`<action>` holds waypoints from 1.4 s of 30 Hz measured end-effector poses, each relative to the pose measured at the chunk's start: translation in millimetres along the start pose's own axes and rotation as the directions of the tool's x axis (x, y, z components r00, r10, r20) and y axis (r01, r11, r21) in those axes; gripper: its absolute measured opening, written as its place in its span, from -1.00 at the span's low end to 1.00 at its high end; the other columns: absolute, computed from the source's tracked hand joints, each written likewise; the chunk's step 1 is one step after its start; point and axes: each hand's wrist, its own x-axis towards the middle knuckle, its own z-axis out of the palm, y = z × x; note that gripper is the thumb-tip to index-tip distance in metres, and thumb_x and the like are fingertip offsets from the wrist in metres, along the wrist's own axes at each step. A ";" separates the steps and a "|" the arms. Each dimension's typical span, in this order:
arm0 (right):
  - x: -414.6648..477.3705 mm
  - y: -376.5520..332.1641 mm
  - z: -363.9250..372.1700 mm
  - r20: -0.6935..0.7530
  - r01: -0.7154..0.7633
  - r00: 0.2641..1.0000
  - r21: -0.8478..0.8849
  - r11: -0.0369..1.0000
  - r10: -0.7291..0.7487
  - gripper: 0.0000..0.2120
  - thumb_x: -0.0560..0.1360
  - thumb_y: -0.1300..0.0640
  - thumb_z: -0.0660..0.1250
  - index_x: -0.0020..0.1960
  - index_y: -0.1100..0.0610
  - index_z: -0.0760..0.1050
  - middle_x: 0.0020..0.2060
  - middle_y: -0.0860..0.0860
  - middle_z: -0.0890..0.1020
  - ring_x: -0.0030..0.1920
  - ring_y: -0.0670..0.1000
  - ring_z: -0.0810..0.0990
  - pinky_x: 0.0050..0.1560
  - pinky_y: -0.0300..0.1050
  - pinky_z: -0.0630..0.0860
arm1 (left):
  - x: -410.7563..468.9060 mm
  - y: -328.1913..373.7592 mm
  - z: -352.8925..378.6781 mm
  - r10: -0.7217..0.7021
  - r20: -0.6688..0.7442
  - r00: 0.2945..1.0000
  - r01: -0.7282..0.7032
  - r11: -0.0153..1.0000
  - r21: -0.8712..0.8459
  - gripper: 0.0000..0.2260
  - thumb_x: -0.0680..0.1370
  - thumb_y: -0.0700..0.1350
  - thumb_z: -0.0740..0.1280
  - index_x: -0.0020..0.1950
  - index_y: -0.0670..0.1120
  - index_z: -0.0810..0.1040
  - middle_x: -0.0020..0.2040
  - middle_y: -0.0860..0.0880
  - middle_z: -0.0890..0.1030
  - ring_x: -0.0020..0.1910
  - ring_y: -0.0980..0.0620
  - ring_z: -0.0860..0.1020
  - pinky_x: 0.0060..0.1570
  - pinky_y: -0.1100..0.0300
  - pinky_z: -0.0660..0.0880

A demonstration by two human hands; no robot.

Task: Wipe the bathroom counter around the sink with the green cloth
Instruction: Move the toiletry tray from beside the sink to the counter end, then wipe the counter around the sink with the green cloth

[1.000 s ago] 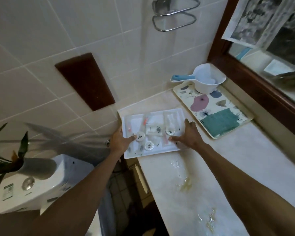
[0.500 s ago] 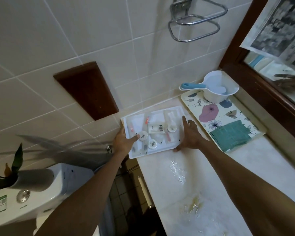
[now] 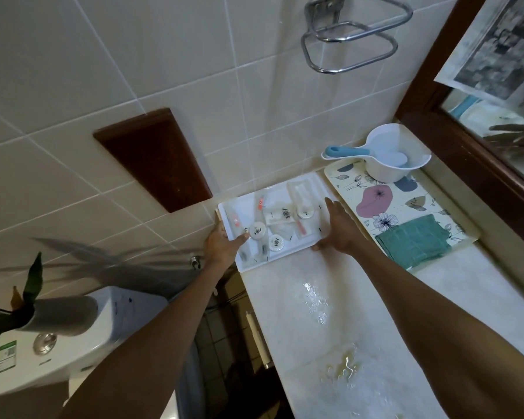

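Both hands, left (image 3: 223,247) and right (image 3: 339,229), clasping white rectangular plastic toiletry tray (image 3: 312,247) by opposite edges on wet cream marble bench (image 3: 300,322). Folded green cloth (image 3: 413,244) lying untouched on floral-patterned tray (image 3: 430,201) beside.

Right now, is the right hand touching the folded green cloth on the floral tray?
Apart. The head view shows the right hand gripping the white plastic tray, with bare floral tray between it and the green cloth.

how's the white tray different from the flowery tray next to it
The white tray is plain and holds small toiletries; the floral tray is patterned and carries the green cloth and a white scoop. Left hand and right hand grip the white tray; nobody touches the floral one. Both are rectangular.
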 end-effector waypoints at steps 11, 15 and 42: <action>-4.5 6.0 8.6 -0.094 0.049 0.995 0.050 0.998 -0.044 0.14 0.17 0.19 0.67 0.57 0.14 0.07 0.57 0.17 0.10 0.57 0.13 0.08 0.52 -0.01 0.11 | -7.3 4.3 -2.8 0.058 -0.039 0.998 -0.048 0.971 0.236 -0.43 0.55 0.09 0.42 0.49 -0.11 0.39 0.34 -0.13 0.52 0.29 -0.15 0.52 0.14 0.05 0.51; -42.3 18.9 6.0 -0.170 0.118 0.981 0.138 0.983 -0.094 -0.17 0.27 0.17 0.63 0.46 0.11 0.33 0.51 0.11 0.28 0.49 0.08 0.26 0.41 -0.16 0.20 | -30.0 30.5 14.8 0.269 -0.058 0.961 -0.236 0.915 0.328 -0.54 0.62 0.03 0.33 0.48 -0.08 0.40 0.40 -0.12 0.43 0.35 -0.13 0.43 0.25 0.03 0.45; -163.0 214.7 -19.4 -0.570 -0.536 0.566 0.294 0.791 0.596 -0.54 0.60 -0.02 0.27 0.45 0.09 0.36 0.46 0.14 0.34 0.46 0.17 0.30 0.40 0.09 0.28 | -35.0 205.4 303.5 0.590 0.644 0.487 -0.828 0.547 0.125 -0.72 0.54 -0.13 0.39 0.22 -0.14 0.53 0.09 -0.20 0.53 0.12 -0.22 0.50 0.09 -0.03 0.44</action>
